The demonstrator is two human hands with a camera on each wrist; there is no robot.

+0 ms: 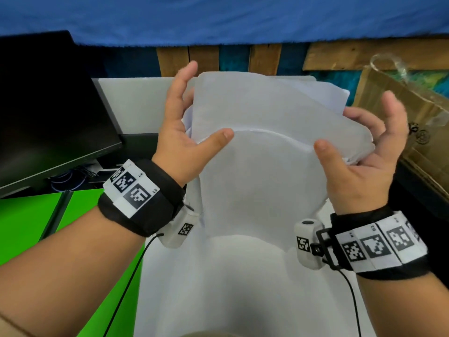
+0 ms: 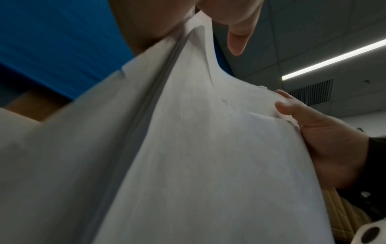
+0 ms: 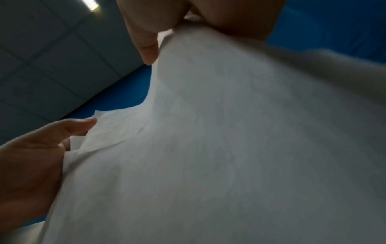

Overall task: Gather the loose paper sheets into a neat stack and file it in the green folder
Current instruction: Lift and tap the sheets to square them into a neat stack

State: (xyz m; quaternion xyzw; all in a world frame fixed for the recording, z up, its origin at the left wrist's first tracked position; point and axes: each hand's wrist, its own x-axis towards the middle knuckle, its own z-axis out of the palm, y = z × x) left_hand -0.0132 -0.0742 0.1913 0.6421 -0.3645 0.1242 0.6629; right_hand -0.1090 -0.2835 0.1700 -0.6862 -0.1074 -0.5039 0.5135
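Note:
A stack of white paper sheets (image 1: 262, 147) stands upright over the white table (image 1: 218, 293), its edges uneven and its top sheet buckled. My left hand (image 1: 194, 110) holds the stack's left edge, thumb in front and fingers behind. At the right edge, my right hand (image 1: 349, 127) grips it the same way, fingers curled behind. The left wrist view shows the paper (image 2: 208, 148) with the right hand (image 2: 323, 140) pressing its far edge. From the right wrist, the sheets (image 3: 229, 148) fill the frame and the left hand (image 3: 31, 156) sits at their edge. The green folder (image 1: 29, 227) lies open at the left.
A dark monitor (image 1: 48, 105) stands at the back left with cables below it. A cardboard box (image 1: 413, 122) sits at the right. Blue cloth (image 1: 218, 18) and wooden slats (image 1: 204, 59) close off the back.

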